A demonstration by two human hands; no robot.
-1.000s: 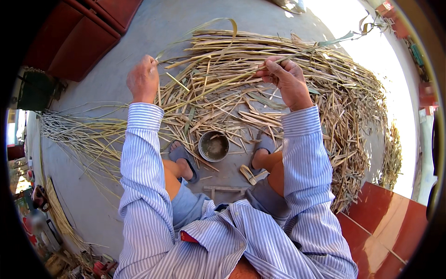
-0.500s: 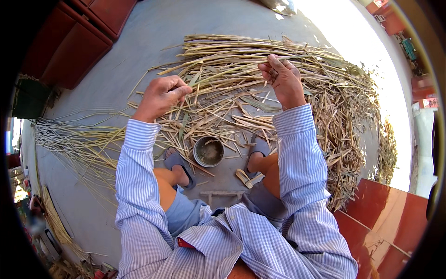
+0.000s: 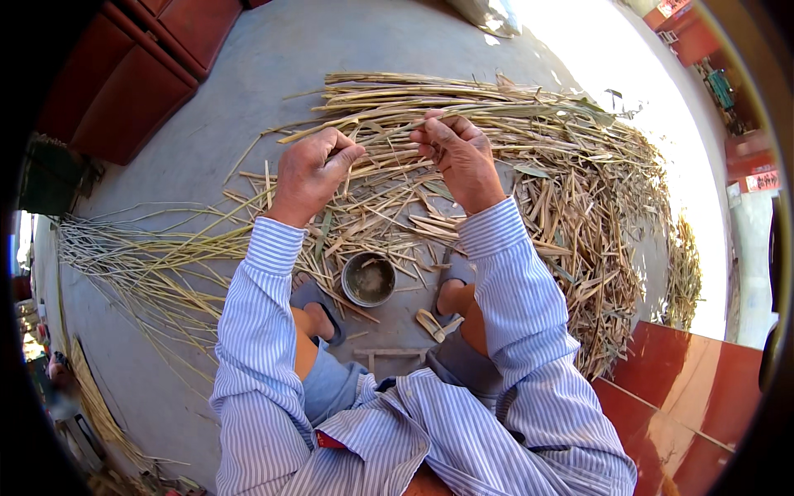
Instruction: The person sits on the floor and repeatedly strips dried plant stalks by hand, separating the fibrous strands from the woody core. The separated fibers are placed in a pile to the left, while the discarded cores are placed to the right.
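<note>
A long greenish reed stalk (image 3: pixel 387 135) runs between my hands above the pile, with leaves trailing from its right part. My left hand (image 3: pixel 313 172) is closed, thumb and forefinger pinching the stalk's left part. To the right and slightly farther off, my right hand (image 3: pixel 461 161) pinches the same stalk between thumb and fingertips. Under and beyond both hands lies a bundle of dry reed stalks (image 3: pixel 372 93), roughly side by side. Short peeled husks and leaf pieces (image 3: pixel 591 248) are heaped to the right.
A round metal bowl (image 3: pixel 347 289) stands between my sandalled feet, beside a split wooden piece (image 3: pixel 430 326). Thin pale stems (image 3: pixel 157 248) fan out at left. Dark red cabinets (image 3: pixel 136 91) stand far left, and a glossy red surface (image 3: pixel 662 372) is at near right.
My hands have come closer together. The right moved left and slightly nearer to me; the left shifted a little right. Both still grip the stalk.
</note>
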